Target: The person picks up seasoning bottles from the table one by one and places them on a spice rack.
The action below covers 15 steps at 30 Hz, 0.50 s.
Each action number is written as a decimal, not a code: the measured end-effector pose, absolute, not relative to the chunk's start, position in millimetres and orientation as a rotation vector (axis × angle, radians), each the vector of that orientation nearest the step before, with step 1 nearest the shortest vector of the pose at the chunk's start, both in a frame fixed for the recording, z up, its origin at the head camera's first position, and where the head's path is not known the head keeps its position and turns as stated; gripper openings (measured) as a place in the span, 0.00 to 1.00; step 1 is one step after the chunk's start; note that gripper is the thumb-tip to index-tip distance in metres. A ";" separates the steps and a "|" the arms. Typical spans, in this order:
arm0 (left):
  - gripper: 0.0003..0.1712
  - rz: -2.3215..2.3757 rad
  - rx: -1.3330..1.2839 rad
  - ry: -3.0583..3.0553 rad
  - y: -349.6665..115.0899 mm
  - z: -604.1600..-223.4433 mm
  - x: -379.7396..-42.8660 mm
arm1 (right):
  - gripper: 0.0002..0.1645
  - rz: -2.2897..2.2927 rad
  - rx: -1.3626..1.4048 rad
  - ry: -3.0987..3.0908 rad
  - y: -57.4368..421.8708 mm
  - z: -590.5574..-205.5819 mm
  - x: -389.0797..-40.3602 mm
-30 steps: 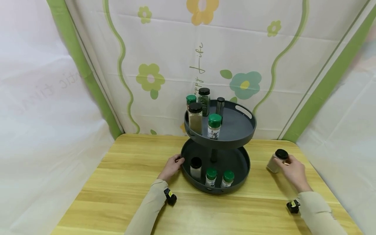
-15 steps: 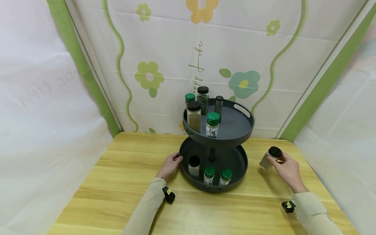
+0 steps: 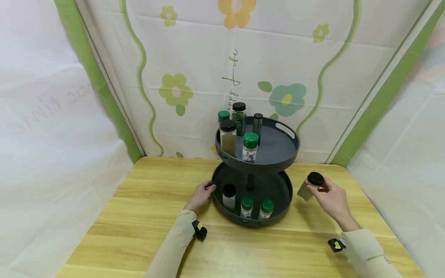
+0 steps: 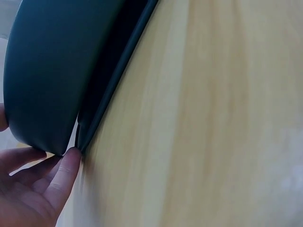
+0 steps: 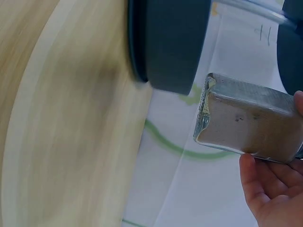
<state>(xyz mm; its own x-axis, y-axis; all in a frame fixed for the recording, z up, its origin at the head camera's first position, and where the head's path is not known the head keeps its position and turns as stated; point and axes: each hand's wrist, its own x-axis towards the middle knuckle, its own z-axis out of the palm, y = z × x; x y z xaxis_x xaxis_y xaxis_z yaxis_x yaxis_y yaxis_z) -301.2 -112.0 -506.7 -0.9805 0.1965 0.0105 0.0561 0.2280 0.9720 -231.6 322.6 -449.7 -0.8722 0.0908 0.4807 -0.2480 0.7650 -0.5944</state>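
Observation:
A dark grey two-tier round rack [image 3: 257, 167] stands on the wooden table. My left hand [image 3: 200, 196] holds the lower tray's rim at its left side; in the left wrist view, fingertips [image 4: 72, 156] lie against the bottom edge of the tray wall [image 4: 52, 71]. To the right of the rack, my right hand [image 3: 332, 199] grips a glass spice jar [image 3: 306, 190] with a black lid, tilted above the table. Brown powder fills much of this jar [image 5: 251, 124] in the right wrist view.
On the upper tray stand several jars, among them a black-lidded jar [image 3: 228, 141] and a green-lidded jar [image 3: 250, 146]. The lower tray bears a black-lidded jar [image 3: 229, 197] and two green-lidded ones [image 3: 247, 207]. A patterned curtain [image 3: 198, 50] hangs behind the table [image 3: 146, 216].
My right hand has moved left toward the rack, lifting and tilting the spice jar. The left hand stays at the lower tray's rim.

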 end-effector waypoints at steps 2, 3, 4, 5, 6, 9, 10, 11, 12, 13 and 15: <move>0.26 1.880 0.255 2.355 -112.6 -505.7 -301.4 | 0.21 0.940 0.139 -2.461 317.5 -448.4 -230.7; 0.26 1.879 0.262 2.350 -112.6 -502.8 -300.2 | 0.21 0.947 0.147 -2.457 314.7 -447.7 -230.3; 0.26 1.882 0.266 2.341 -112.7 -498.5 -297.5 | 0.20 0.956 0.153 -2.456 311.9 -446.8 -229.8; 0.26 1.879 0.274 2.334 -112.6 -494.2 -294.7 | 0.20 0.962 0.158 -2.458 309.3 -446.1 -229.5; 0.26 1.879 0.279 2.324 -112.5 -489.9 -291.9 | 0.20 0.966 0.162 -2.460 306.8 -445.9 -229.3; 0.26 1.866 0.291 2.315 -111.5 -477.8 -283.3 | 0.20 0.982 0.178 -2.470 299.8 -446.0 -229.3; 0.26 1.865 0.297 2.315 -111.3 -476.8 -282.0 | 0.20 0.988 0.184 -2.475 297.7 -446.5 -229.4; 0.26 1.866 0.298 2.317 -111.0 -476.5 -281.9 | 0.21 0.992 0.190 -2.479 295.7 -447.3 -229.6; 0.25 1.866 0.303 2.322 -110.9 -476.7 -281.9 | 0.21 0.992 0.197 -2.482 293.6 -447.9 -229.9; 0.25 1.868 0.305 2.320 -110.8 -476.2 -281.4 | 0.21 0.994 0.206 -2.485 291.4 -448.1 -230.1; 0.25 1.872 0.307 2.324 -110.3 -474.7 -280.3 | 0.21 0.996 0.216 -2.493 287.1 -449.5 -231.0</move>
